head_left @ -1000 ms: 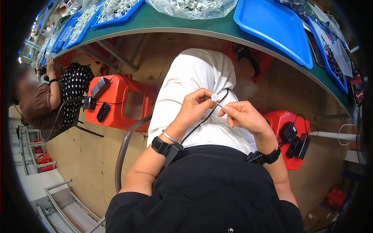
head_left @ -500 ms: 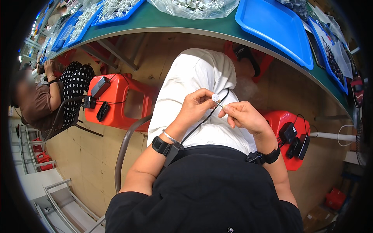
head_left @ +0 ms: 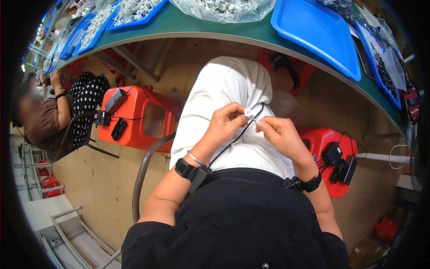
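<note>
Head view: the left hand (head_left: pixel 227 122) has its fingers pinched on a small round white piece (head_left: pixel 247 112), above the white trousers (head_left: pixel 219 85). The right hand (head_left: pixel 281 135) grips a thin rod (head_left: pixel 253 119) beside it, fingers closed.

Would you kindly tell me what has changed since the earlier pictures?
The right hand has turned slightly, drawing its lower fingers in; it still pinches the thin rod. The left hand stays in place, holding the white round piece.

Open air lies ahead of the left hand (head_left: pixel 229 122) and right hand (head_left: pixel 282 135), up to the green table (head_left: pixel 179 23), where a filled plastic bag (head_left: pixel 227 16) obstructs; red stools (head_left: pixel 134 135) flank the person's lap (head_left: pixel 219 85).
</note>
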`<state>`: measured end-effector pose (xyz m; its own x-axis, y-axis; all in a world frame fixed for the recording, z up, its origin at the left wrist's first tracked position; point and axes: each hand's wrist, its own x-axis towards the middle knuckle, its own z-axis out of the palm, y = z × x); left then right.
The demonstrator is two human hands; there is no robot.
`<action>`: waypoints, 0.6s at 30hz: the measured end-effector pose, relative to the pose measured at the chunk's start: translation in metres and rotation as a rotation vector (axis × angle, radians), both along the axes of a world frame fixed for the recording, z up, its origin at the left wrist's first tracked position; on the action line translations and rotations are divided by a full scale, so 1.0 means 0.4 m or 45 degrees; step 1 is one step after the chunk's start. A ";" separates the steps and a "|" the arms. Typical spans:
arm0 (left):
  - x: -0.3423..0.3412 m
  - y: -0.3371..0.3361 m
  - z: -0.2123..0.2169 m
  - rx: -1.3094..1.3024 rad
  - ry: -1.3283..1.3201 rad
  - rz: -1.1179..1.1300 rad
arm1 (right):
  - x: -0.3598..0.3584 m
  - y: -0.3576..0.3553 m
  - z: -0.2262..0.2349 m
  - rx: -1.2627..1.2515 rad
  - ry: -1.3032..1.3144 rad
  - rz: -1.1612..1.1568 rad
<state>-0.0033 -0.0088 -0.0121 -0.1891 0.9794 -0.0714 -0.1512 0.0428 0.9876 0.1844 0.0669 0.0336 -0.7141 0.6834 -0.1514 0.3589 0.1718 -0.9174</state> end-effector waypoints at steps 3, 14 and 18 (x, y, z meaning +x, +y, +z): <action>0.001 0.000 0.004 0.001 -0.019 0.021 | -0.012 -0.015 0.000 0.389 0.067 -0.050; 0.003 0.003 0.015 0.009 -0.009 0.042 | -0.027 -0.022 -0.018 1.473 -0.015 -0.090; 0.003 0.001 0.014 0.042 0.050 0.114 | -0.030 -0.025 -0.011 1.487 -0.062 -0.074</action>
